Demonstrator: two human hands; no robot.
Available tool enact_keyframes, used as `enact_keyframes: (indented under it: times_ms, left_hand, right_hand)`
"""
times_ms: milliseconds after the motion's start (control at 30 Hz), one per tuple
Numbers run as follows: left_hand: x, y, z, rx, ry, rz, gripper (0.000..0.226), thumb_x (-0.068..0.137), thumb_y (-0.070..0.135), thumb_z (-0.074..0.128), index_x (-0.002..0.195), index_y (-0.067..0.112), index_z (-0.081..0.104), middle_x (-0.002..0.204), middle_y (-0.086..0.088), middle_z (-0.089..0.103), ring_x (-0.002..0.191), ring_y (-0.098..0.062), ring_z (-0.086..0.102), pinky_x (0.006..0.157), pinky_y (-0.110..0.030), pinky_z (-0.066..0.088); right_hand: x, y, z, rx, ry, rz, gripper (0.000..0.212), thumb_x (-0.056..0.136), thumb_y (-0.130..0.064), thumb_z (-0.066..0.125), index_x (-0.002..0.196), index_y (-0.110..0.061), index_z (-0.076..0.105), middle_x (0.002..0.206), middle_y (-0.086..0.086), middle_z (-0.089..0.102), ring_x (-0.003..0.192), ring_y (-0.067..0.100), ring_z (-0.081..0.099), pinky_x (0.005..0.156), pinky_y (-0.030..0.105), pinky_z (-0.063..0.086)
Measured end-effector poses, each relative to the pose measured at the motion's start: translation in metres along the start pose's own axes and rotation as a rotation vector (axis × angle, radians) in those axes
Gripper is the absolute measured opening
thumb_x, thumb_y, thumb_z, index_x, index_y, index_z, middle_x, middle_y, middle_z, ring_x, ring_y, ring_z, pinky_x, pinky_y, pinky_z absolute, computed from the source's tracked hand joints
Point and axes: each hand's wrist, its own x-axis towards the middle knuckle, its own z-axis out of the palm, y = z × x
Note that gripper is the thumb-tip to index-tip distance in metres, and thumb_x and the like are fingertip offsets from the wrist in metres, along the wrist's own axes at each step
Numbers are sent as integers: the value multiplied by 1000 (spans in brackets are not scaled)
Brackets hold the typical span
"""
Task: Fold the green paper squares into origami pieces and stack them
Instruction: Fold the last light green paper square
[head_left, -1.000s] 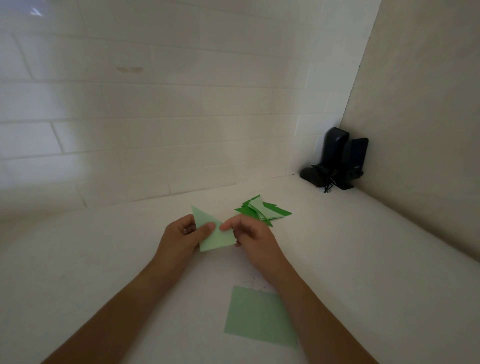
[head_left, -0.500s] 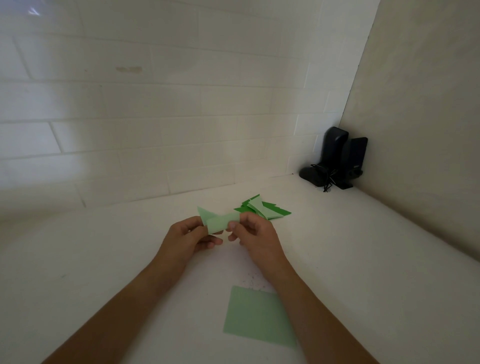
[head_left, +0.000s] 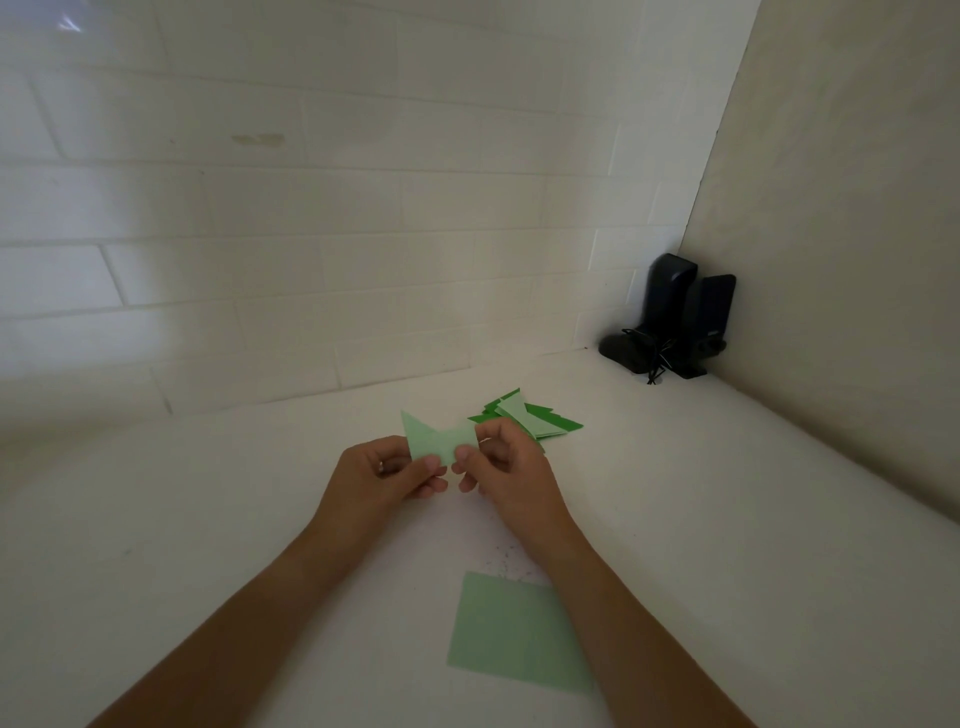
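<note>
Both forearms are bare, sleeveless in view, and the left hand (head_left: 382, 470) wears a ring (head_left: 381, 466)

I count one half-folded green piece (head_left: 436, 439) pinched between my two hands, the left hand (head_left: 387, 475) and the right hand (head_left: 506, 467). One flat green square (head_left: 511, 631) lies on the tabletop (head_left: 727, 545), and one pile of folded pieces (head_left: 530, 418) sits beyond, too overlapped to number. Two black speakers (head_left: 675, 317) stand in the corner.
</note>
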Motion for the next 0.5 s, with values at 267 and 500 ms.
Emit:
enact_keyframes:
  times_ms: [267,500]
  left_hand:
    - [2,0,2,-30,25,-22,19,101,22,64,94,11,78,88,-5,77,85,-18,73,80,-30,59]
    - [5,-2,-5,-1,160,3,15,99,14,66,90,7,76,80,-4,73,76,-14,64,77,-30,54]
  right_hand:
    - [-2,-1,-2,-92,-34,10,26,101,-26,65,102,1,66,84,7,74,69,9,68,80,37,58]
    - [-3,-4,-1,-118,-55,28,24,100,-19,64,95,3,59,82,10,70,72,7,68,74,31,56]
